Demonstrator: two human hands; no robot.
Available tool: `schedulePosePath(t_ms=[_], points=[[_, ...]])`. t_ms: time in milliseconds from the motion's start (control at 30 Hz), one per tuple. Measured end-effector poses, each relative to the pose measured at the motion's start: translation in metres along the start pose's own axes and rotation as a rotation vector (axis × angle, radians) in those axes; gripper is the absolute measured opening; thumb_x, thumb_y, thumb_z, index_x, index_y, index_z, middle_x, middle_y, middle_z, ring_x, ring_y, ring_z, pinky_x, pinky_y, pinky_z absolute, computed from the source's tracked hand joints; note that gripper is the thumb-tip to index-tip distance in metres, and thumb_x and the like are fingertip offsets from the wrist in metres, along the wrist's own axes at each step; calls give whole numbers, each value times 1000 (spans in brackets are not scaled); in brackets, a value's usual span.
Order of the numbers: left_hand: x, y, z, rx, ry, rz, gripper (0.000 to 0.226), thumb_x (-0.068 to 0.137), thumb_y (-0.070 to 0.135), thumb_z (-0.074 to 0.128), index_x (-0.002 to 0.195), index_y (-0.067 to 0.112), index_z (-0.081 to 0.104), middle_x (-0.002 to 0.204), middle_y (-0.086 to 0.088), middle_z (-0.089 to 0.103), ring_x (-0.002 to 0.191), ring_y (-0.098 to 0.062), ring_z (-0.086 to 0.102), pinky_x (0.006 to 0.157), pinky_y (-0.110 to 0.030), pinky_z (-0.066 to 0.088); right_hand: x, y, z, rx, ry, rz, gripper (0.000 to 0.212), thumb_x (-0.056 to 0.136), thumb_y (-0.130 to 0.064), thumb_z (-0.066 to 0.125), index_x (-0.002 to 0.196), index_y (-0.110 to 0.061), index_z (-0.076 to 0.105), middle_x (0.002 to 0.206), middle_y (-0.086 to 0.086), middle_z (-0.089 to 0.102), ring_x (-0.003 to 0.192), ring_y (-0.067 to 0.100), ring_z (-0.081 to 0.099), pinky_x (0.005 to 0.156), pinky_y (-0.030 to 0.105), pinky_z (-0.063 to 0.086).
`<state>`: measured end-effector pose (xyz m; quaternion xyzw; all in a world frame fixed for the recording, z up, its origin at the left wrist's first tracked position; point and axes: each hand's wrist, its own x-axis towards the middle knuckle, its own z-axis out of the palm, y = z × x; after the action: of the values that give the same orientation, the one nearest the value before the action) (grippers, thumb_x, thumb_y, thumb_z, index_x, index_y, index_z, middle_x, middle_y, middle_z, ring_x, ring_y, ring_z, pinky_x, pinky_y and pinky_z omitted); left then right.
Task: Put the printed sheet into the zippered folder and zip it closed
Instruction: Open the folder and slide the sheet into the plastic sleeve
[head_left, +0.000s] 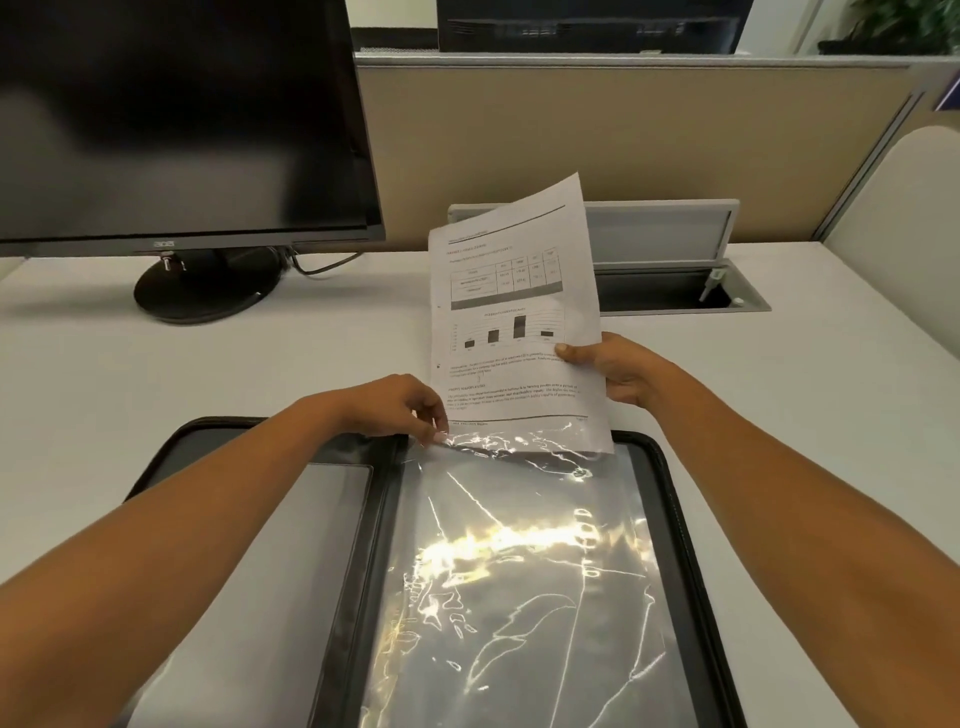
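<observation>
White and printed with a table, a bar chart and small blurred words, the sheet (511, 322) is gripped at its right edge by the right hand (618, 369), thumb on the front. It is held nearly upright, and its bottom edge is tucked just inside the clear sleeve (519, 571) of the open black folder (675, 519) on the desk (156, 374). The sleeve's top edge is pinched by the left hand (400, 410). "acer" can be read on the monitor (171, 119).
</observation>
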<state>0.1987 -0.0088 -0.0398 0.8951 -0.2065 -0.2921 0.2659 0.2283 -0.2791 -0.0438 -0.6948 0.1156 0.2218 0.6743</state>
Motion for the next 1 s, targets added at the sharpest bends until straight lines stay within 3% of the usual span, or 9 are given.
schedulePosePath(t_ms=[100, 167, 333, 467, 633, 700, 800, 867, 1000], points=[[5, -1, 6, -18, 21, 10, 11, 84, 16, 67, 94, 11, 69, 81, 2, 62, 57, 15, 50, 57, -1, 37, 0, 3, -1, 82, -39, -3, 13, 87, -8, 57, 96, -18, 59, 93, 4, 69, 83, 23, 67, 59, 38, 60], [7, -1, 9, -40, 41, 19, 4, 84, 18, 67, 87, 17, 69, 79, 4, 63, 60, 11, 51, 58, -2, 38, 1, 6, -1, 145, -84, -8, 15, 87, -7, 55, 97, -17, 60, 85, 2, 73, 77, 20, 71, 59, 36, 61], [4, -4, 2, -39, 45, -21, 7, 87, 19, 62, 81, 20, 66, 73, 5, 65, 65, -1, 54, 67, -17, 39, 0, 10, -3, 117, -60, 16, 12, 88, -7, 54, 96, -16, 58, 93, 5, 66, 84, 23, 64, 55, 34, 60], [0, -9, -3, 71, 38, -51, 8, 85, 13, 60, 88, 18, 66, 87, 4, 64, 67, -2, 52, 62, -13, 37, 5, 12, -10, 74, -30, 36, 26, 88, -8, 56, 114, -11, 52, 97, 6, 65, 86, 24, 64, 59, 36, 59], [-1, -11, -3, 129, 55, -65, 5, 82, 19, 67, 86, 17, 68, 83, 8, 63, 57, 6, 52, 53, -6, 37, 7, 10, -9, 41, -60, 47, 17, 88, -9, 55, 105, -13, 56, 95, 5, 65, 84, 23, 64, 58, 34, 59], [0, -13, -1, 73, 111, -71, 4, 83, 18, 67, 86, 16, 67, 84, 6, 63, 60, 1, 52, 54, -6, 38, 8, 11, -6, 14, -92, 48, 23, 87, -10, 57, 110, -11, 55, 98, 7, 65, 87, 24, 64, 67, 38, 59], [8, -18, 4, -39, 299, -116, 17, 86, 19, 64, 99, 9, 66, 101, -2, 64, 79, -11, 54, 64, -13, 41, 11, 18, 0, 12, -107, 39, 36, 86, -10, 58, 121, -9, 50, 110, 11, 63, 95, 28, 63, 86, 48, 51], [13, -19, 8, -209, 460, -169, 28, 87, 18, 63, 113, 7, 59, 111, -4, 59, 84, -15, 55, 65, -16, 43, 12, 22, 4, 29, -89, 38, 39, 86, -8, 59, 124, -6, 50, 118, 15, 60, 99, 31, 61, 89, 49, 49], [24, -17, 13, -629, 589, -285, 54, 91, 13, 57, 139, 5, 35, 139, -12, 43, 115, -27, 51, 93, -33, 45, 12, 32, 1, 20, -92, 46, 37, 85, -9, 59, 121, -5, 51, 116, 15, 61, 97, 30, 62, 87, 46, 52]])
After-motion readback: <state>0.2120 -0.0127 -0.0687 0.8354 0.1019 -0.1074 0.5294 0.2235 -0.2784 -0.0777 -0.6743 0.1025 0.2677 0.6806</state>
